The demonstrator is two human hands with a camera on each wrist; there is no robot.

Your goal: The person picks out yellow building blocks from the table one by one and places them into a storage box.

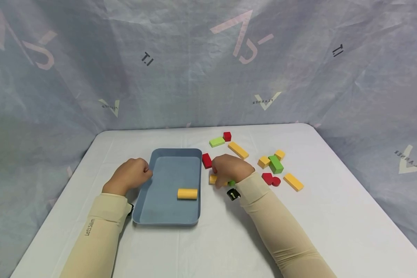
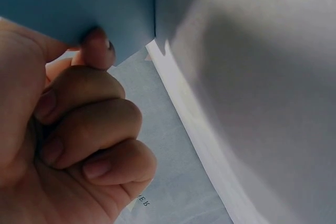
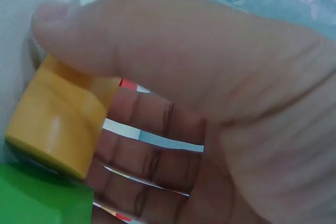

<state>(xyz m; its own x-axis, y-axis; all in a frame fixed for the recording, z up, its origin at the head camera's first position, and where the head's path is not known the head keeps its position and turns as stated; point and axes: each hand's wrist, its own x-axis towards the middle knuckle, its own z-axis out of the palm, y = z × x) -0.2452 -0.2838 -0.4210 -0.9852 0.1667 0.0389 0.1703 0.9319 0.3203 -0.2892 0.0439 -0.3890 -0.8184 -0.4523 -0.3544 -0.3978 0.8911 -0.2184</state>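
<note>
In the head view a blue-grey tray (image 1: 170, 222) lies left of centre with a yellow cylinder (image 1: 187, 194) inside. My left hand (image 1: 130, 174) pinches the tray's left rim between thumb and finger, its other fingers curled in, as the left wrist view shows with the hand (image 2: 89, 114) under the tray wall (image 2: 105, 3). Right of the tray, my right hand (image 1: 231, 168) grips a yellow rounded block (image 3: 63, 116) lying on the table, thumb on one side and fingers on the other. Beside that block sits a green block (image 3: 47, 195), mostly hidden by the hand in the head view.
A red block (image 1: 207, 160) lies by the tray's right rim. Farther back are a light green block (image 1: 217, 142), a red cube (image 1: 227, 136) and a long yellow block (image 1: 238, 150). Several more yellow, green and red blocks, including a green one (image 1: 276, 164), lie right of my right hand.
</note>
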